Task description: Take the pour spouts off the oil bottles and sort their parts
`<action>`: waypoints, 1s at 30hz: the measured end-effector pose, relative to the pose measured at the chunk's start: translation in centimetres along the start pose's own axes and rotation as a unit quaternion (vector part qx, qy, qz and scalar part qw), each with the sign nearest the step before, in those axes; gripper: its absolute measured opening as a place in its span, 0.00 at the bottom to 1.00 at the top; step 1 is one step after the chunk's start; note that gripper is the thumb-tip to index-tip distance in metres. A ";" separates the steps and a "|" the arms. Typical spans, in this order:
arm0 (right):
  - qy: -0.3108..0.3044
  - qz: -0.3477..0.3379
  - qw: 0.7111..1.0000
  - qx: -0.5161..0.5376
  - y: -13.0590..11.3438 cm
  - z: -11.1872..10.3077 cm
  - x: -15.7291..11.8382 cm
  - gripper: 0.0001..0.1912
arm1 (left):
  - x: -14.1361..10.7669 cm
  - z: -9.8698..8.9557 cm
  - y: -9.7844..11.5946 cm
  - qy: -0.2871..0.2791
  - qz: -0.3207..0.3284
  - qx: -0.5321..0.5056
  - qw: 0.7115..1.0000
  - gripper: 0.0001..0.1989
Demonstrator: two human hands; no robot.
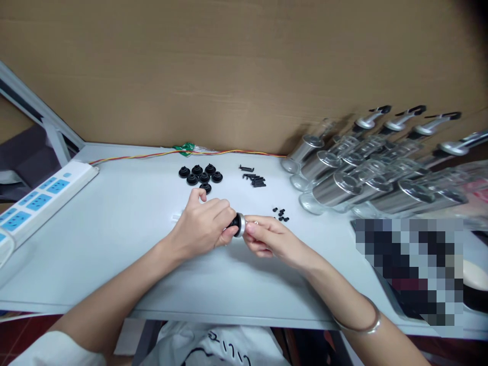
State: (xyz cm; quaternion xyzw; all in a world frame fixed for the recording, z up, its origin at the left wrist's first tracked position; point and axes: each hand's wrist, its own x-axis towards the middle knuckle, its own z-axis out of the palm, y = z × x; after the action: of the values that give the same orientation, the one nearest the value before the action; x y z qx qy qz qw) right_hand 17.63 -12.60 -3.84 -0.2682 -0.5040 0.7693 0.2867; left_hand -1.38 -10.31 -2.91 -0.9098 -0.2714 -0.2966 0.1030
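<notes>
A bottle pourer with a silver collar and a black base is held level between my two hands above the table. My left hand wraps round its black end. At the silver end, my right hand pinches the narrow tip, mostly hidden by the fingers. Just beyond my left hand lie several black round stoppers in a cluster. Small black flip levers lie in a pile farther back. Several tiny black caps are scattered past my right hand.
Glass bottles with steel sleeves crowd the right side; some carry pourers. A white power strip lies at left. Red and yellow wires run along the back by a cardboard wall. A blurred-out flat object sits at right.
</notes>
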 end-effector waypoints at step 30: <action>0.379 -0.367 0.537 -0.658 -0.8 -2.3 -2.1 0.11 | -0.3 -2.4 -3.9 -0.021 -0.363 -0.165 0.917 0.20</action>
State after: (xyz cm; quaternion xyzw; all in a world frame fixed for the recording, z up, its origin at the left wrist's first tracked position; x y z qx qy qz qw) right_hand 20.79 -12.42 -3.62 -0.4395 -0.7667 -0.1252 0.4509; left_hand -4.93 -8.01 -1.09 -0.7590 -0.5322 -0.3348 -0.1691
